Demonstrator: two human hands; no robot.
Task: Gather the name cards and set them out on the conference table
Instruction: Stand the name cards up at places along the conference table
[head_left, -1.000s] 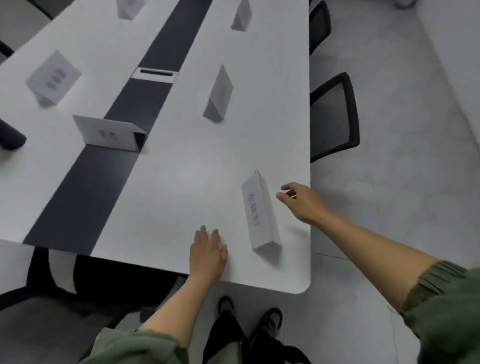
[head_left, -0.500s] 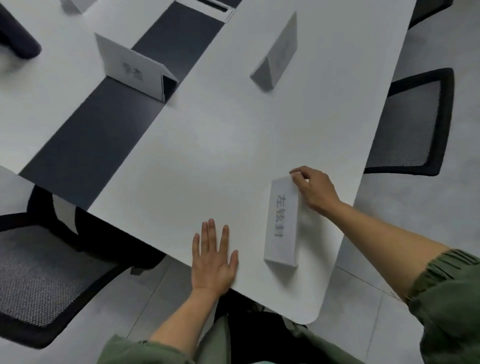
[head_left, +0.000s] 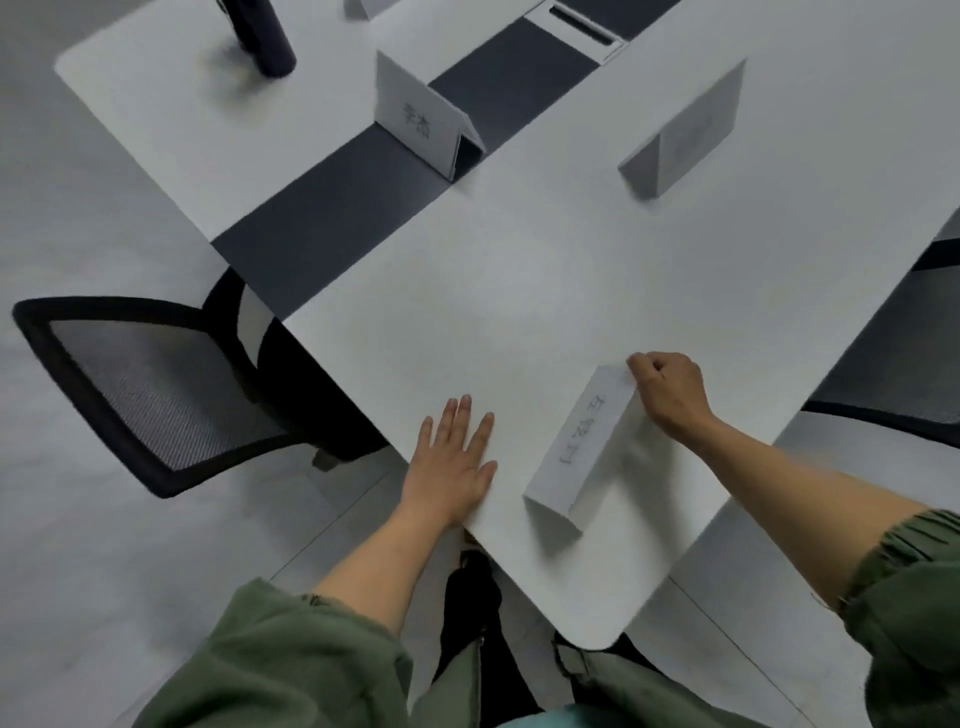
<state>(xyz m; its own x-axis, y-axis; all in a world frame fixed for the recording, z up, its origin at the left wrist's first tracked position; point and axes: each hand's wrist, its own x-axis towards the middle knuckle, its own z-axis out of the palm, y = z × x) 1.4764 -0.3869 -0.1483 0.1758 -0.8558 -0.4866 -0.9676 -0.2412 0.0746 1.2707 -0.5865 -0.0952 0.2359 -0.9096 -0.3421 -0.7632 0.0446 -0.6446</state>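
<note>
While the left hand (head_left: 454, 467) lies flat with fingers spread on the conference table (head_left: 467, 312) near its edge at about six o'clock, the right hand (head_left: 670, 389) curls its fingers over the far end of the near name card (head_left: 582, 441), apparently pinching the ridge, though blur hides the fingertips. That tent-folded card stands on the white top at four o'clock, just to the three o'clock side of the left hand, not touching it. A second name card (head_left: 421, 122) stands at the dark centre strip at twelve o'clock, a third name card (head_left: 685, 130) at one o'clock, and a dark bottle (head_left: 265, 36) at eleven. A black mesh chair (head_left: 156, 389) sits at nine o'clock.
</note>
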